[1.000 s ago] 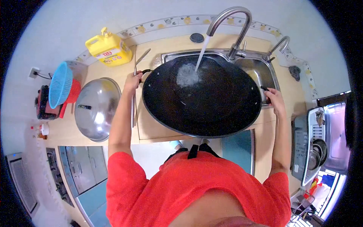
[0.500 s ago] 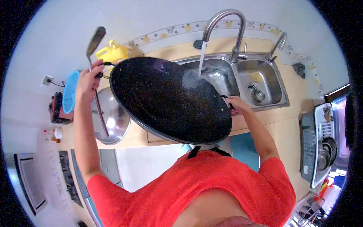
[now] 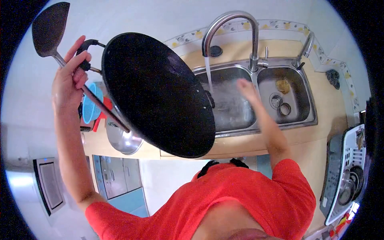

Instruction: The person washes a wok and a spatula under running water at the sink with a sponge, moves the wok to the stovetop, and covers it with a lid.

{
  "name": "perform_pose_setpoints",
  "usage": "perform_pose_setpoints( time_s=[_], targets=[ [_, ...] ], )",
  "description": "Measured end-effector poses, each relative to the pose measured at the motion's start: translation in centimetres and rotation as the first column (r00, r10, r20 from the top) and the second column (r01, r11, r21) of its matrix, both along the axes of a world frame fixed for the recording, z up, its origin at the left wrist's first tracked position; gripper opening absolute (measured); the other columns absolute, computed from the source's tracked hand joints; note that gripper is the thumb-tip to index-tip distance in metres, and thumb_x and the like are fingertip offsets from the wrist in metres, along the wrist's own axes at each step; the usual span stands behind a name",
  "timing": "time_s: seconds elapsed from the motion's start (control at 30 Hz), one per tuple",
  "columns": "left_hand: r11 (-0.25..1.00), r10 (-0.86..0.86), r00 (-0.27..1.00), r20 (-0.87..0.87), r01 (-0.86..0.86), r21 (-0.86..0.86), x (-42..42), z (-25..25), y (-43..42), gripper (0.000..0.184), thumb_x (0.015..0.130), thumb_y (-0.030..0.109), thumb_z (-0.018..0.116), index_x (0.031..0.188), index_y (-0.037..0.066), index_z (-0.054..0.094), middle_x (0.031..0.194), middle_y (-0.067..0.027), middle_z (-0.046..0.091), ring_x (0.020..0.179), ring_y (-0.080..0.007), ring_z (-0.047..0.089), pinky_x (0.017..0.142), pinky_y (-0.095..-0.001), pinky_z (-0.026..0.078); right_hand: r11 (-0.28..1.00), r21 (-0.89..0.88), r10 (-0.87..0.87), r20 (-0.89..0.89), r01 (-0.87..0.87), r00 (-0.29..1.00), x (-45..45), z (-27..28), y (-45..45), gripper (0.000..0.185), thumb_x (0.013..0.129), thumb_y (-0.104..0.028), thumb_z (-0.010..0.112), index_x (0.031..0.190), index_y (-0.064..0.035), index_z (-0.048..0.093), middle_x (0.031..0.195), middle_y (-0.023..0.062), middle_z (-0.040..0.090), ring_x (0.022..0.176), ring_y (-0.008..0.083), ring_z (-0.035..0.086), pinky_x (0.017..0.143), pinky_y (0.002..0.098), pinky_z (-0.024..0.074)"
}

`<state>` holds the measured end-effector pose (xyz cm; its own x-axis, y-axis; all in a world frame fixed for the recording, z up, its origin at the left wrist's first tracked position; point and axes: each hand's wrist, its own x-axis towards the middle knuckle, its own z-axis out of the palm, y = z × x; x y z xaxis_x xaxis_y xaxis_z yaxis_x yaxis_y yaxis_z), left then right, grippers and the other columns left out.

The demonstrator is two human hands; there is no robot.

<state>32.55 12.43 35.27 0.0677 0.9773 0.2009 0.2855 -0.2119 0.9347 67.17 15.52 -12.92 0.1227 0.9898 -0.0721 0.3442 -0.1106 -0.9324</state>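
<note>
A large black wok point(image 3: 156, 96) hangs steeply tilted, its left side raised, its lower right side beside the left sink basin point(image 3: 232, 114). My left hand point(image 3: 72, 82) holds both the wok's left handle and the shaft of a spatula point(image 3: 50, 30), whose dark blade points up. The wok's other handle point(image 3: 209, 99) has no hand on it. Over the left basin is my right hand point(image 3: 247, 90), blurred by motion, away from the wok; its fingers cannot be made out. Water point(image 3: 209, 74) runs from the tall faucet point(image 3: 232, 16).
The right basin point(image 3: 296, 92) holds a yellowish scrubber point(image 3: 283, 86) and metal strainers. A dark scouring pad point(image 3: 333, 79) lies to the right. Below it stands a dish rack point(image 3: 330, 176) with pans. A shiny lid point(image 3: 124, 140) and blue basket point(image 3: 91, 104) are behind the wok.
My left hand has raised the wok and spatula up and left, tilting the wok more steeply. My right hand has let go of the wok's right handle and moved over the left basin.
</note>
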Motion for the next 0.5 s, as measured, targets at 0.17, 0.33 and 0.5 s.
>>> perform_pose_setpoints(
  time_s=[0.17,0.33,0.5],
  targets=[
    [0.995,0.097,0.995,-0.038,-0.096,0.020,-0.4,0.9,1.1,0.043,0.083,0.005,0.053,0.124,0.006,0.046,0.078,-0.0016,0.055,0.042,0.0008,0.028,0.033,-0.0135,0.020,0.850,0.160,-0.521,0.109,0.502,0.846,13.8,2.8,3.8,0.056,0.090,-0.049,0.033,0.116,-0.0028,0.051,0.115,0.0191,0.055,0.106,0.0311,0.053,0.089,0.0386,0.0411],
    [0.986,0.167,0.985,-0.032,-0.166,0.024,-1.9,0.8,2.7,0.035,0.085,0.012,0.057,0.119,0.008,0.049,0.076,-0.0009,0.055,0.040,0.0008,0.026,0.033,-0.0144,0.016,0.944,0.132,-0.299,-0.051,0.303,0.953,14.7,2.2,11.0,0.063,0.088,-0.051,0.037,0.123,-0.0002,0.046,0.127,0.0198,0.046,0.112,0.0336,0.047,0.096,0.0402,0.0338],
    [0.985,0.168,0.985,-0.045,-0.166,0.046,-1.9,1.0,3.2,0.034,0.084,0.013,0.059,0.116,0.007,0.050,0.076,-0.0017,0.056,0.040,0.0003,0.027,0.033,-0.0148,0.017,0.950,0.301,-0.192,0.344,0.085,0.919,15.2,7.6,7.1,0.057,0.087,-0.048,0.046,0.118,-0.0006,0.051,0.117,0.0160,0.054,0.107,0.0267,0.052,0.090,0.0386,0.0399]
  ],
)
